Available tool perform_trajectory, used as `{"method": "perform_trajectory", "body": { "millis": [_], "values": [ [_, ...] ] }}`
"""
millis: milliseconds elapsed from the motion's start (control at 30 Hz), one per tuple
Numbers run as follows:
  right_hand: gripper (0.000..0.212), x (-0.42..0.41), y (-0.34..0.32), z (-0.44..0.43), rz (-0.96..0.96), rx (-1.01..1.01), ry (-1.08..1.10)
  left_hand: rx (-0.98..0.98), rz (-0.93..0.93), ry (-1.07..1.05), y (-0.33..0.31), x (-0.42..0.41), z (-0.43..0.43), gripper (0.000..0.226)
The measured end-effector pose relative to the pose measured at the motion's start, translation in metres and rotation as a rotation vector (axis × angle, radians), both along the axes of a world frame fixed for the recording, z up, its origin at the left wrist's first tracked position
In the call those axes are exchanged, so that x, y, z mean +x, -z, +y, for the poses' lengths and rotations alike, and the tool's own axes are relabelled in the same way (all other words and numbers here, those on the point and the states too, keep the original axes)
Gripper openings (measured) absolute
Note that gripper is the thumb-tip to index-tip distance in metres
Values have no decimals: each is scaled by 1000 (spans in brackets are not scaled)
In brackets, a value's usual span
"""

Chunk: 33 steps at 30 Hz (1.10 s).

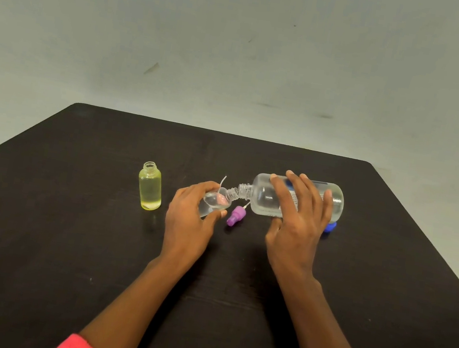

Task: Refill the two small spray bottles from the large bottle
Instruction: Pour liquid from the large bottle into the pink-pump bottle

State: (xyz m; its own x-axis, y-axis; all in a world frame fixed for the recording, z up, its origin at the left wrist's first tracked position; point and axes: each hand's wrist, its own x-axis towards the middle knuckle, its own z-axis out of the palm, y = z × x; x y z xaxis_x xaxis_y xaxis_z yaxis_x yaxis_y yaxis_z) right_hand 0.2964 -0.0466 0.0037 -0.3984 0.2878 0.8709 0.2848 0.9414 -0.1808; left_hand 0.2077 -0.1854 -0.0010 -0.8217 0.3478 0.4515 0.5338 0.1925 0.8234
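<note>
My right hand [298,217] grips the large clear bottle [266,196], tipped on its side above the table with its open threaded neck pointing left. My left hand [190,215] holds a small clear spray bottle [215,200], tilted so its mouth meets the large bottle's neck; a pink shape shows through it. A second small bottle [150,186], uncapped and tinted yellow, stands upright to the left, apart from both hands. A purple spray cap [236,215] with its thin tube lies on the table between my hands.
The dark table [62,237] carries everything. A blue cap [330,227] lies behind my right hand, under the large bottle's base. A thin white tube [223,180] sticks up behind the held small bottle. A pale wall rises beyond the table's far edge.
</note>
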Motion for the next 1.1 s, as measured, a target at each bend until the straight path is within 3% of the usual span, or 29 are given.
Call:
{"method": "perform_trajectory", "body": {
  "millis": [1100],
  "values": [
    [83,1,-1,-2,16,-10,1,-32,9,-14,1,1,0,42]
  ]
}}
